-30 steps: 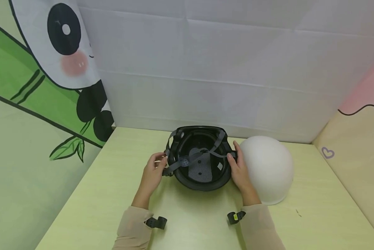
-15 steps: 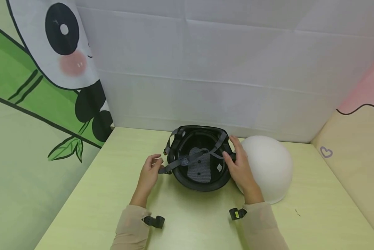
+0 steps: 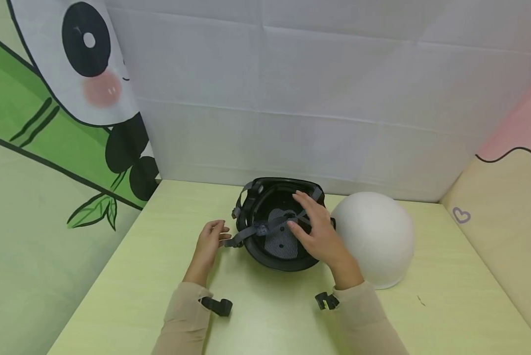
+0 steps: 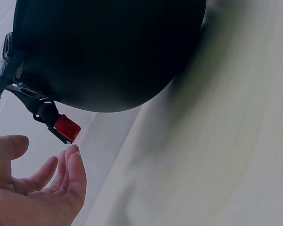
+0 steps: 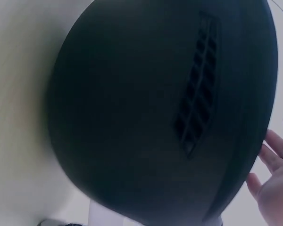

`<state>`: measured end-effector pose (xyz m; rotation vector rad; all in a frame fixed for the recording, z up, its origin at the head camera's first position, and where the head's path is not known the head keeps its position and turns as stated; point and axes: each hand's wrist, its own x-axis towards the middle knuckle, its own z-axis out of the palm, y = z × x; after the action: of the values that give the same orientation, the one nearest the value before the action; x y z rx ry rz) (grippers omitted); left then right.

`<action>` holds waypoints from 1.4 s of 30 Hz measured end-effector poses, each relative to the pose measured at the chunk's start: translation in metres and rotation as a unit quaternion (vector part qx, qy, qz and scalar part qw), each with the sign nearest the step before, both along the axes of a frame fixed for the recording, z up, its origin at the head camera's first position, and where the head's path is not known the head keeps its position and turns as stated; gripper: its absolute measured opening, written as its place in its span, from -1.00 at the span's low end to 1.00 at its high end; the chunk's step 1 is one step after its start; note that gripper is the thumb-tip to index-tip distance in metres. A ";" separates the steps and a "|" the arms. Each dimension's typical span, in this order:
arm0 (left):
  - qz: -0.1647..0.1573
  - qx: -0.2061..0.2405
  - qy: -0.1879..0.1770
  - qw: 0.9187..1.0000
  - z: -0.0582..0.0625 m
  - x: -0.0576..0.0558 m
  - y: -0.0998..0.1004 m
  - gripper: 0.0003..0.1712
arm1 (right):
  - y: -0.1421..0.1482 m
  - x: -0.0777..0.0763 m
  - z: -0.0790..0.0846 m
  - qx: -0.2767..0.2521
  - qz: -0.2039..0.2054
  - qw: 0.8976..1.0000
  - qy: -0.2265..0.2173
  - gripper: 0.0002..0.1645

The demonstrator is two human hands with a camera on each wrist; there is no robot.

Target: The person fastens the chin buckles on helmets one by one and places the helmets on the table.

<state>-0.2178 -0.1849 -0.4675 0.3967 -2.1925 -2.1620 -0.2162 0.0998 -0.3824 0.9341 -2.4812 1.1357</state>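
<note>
A black helmet [image 3: 281, 242] lies upside down with its padded inside facing up. A grey chin strap [image 3: 249, 233] crosses its opening and hangs over the left rim. My left hand [image 3: 208, 246] is just left of the strap's end, thumb and fingers loosely bent around nothing. In the left wrist view, a red buckle piece [image 4: 67, 128] hangs from the helmet right above those fingertips. My right hand [image 3: 320, 236] hovers over the helmet's right side with fingers spread, covering part of the straps. The right wrist view shows the helmet's outer shell [image 5: 118, 108] and a slotted vent.
Close to the helmet's right stands a smooth white dome [image 3: 374, 239] on the pale wooden table [image 3: 452, 296]. A white wall sheet [image 3: 292, 113] rises along the table's back edge. Printed panels flank both sides. Small black devices are on both wrists.
My left hand has moved slightly left, away from the rim and buckle. My right hand has left the right rim and moved leftward over the opening. The helmet stays in place.
</note>
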 end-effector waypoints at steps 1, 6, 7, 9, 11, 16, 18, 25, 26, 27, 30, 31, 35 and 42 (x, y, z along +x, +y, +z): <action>0.001 0.001 -0.003 1.000 -0.001 -0.002 0.000 -0.47 | -0.002 0.000 0.001 0.002 0.007 1.000 -0.001 -0.24; 0.004 0.018 -0.004 1.000 -0.006 -0.011 0.004 -0.47 | -0.014 0.001 0.003 0.003 0.026 1.000 0.006 -0.25; 0.004 0.022 -0.001 1.000 -0.007 -0.013 0.004 -0.47 | -0.016 0.002 0.003 0.003 0.028 1.000 0.006 -0.26; 0.005 0.030 0.002 1.000 -0.008 -0.016 0.005 -0.47 | -0.019 0.002 0.002 0.001 0.035 0.999 0.004 -0.27; 0.002 0.035 0.008 0.999 -0.009 -0.019 0.006 -0.45 | -0.023 0.003 0.002 -0.004 0.042 0.999 -0.003 -0.26; -0.017 0.037 0.015 0.999 -0.012 -0.025 0.006 -0.38 | -0.032 0.005 -0.002 -0.007 0.056 0.998 -0.035 -0.27; -0.024 0.040 0.014 0.999 -0.013 -0.028 0.006 -0.36 | -0.036 0.006 -0.003 -0.001 0.059 0.997 -0.052 -0.27; -0.049 0.056 0.026 0.997 -0.018 -0.034 0.006 -0.34 | -0.048 0.008 -0.005 0.019 0.071 0.994 -0.076 -0.32; -0.052 0.058 0.027 0.997 -0.018 -0.034 0.006 -0.34 | -0.049 0.008 -0.006 0.021 0.073 0.994 -0.079 -0.33; -0.053 0.058 0.027 0.997 -0.019 -0.035 0.006 -0.35 | -0.051 0.008 -0.006 0.025 0.073 0.994 -0.082 -0.34; -0.056 0.059 0.025 0.996 -0.020 -0.037 0.008 -0.38 | -0.055 0.007 -0.008 0.041 0.075 0.993 -0.087 -0.37; -0.058 0.063 0.023 0.996 -0.020 -0.038 0.008 -0.39 | -0.056 0.007 -0.009 0.047 0.075 0.992 -0.087 -0.39; -0.059 0.082 0.016 0.995 -0.021 -0.041 0.011 -0.43 | -0.062 0.006 -0.010 0.066 0.083 0.991 -0.081 -0.43; -0.057 0.109 0.021 0.992 -0.020 -0.043 0.017 -0.44 | -0.069 0.004 -0.010 0.092 0.093 0.988 -0.076 -0.47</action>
<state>-0.2612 -0.1684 -0.4872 0.2365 -2.0100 -2.4562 -0.2126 0.0311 -0.3921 1.1928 -2.7062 1.0835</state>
